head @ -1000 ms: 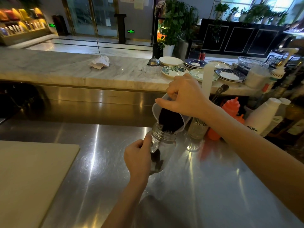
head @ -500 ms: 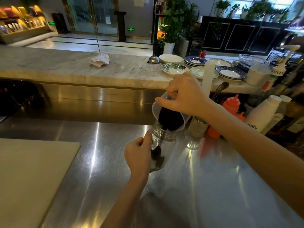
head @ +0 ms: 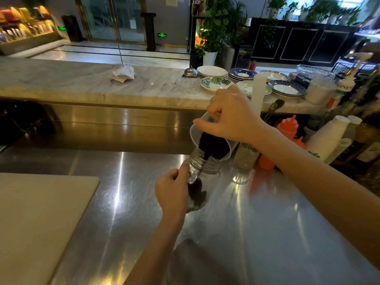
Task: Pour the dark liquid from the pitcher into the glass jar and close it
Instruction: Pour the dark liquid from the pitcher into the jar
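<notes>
A clear glass jar point(head: 205, 177) with a threaded neck stands upright on the steel counter point(head: 267, 233). My left hand point(head: 171, 192) wraps around the jar's left side. My right hand point(head: 232, 117) grips a translucent plastic pitcher point(head: 212, 145), tipped steeply down to the left over the jar's mouth. A thin stream of dark liquid runs from the pitcher's lip into the jar, where dark liquid sits in the lower part. No lid for the jar is visible.
A pale cutting board point(head: 37, 223) lies at the left. Right of the jar stand a cut-glass tumbler point(head: 245, 155) with utensils, orange squeeze bottles point(head: 286, 128) and white bottles point(head: 327, 136). Stacked plates point(head: 285, 89) sit on the marble ledge point(head: 82, 85) behind.
The pitcher has stayed tipped over the jar with the liquid pouring. Both hands keep their grip and have hardly moved.
</notes>
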A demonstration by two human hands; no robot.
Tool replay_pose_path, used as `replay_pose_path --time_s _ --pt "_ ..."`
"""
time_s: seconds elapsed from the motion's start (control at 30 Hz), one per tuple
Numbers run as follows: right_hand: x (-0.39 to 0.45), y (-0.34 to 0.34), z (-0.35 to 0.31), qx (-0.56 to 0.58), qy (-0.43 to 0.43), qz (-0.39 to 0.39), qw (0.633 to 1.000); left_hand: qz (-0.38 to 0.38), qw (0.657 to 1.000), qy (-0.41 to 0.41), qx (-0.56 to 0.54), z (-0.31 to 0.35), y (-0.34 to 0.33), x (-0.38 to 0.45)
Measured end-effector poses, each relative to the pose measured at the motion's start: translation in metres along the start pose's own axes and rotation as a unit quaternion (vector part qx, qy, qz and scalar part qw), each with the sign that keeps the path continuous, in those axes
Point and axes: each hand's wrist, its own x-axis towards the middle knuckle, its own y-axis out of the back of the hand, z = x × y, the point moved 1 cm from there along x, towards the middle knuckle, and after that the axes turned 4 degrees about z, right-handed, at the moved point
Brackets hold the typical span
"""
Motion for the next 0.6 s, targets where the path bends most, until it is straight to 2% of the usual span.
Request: replay_pose_path --time_s 0.6 --pt "-0.0087 0.0007 0.0014 -0.003 0.011 0.009 1.000 -0.002 0.999 -0.022 0.027 -0.0017 -0.0023 -0.0050"
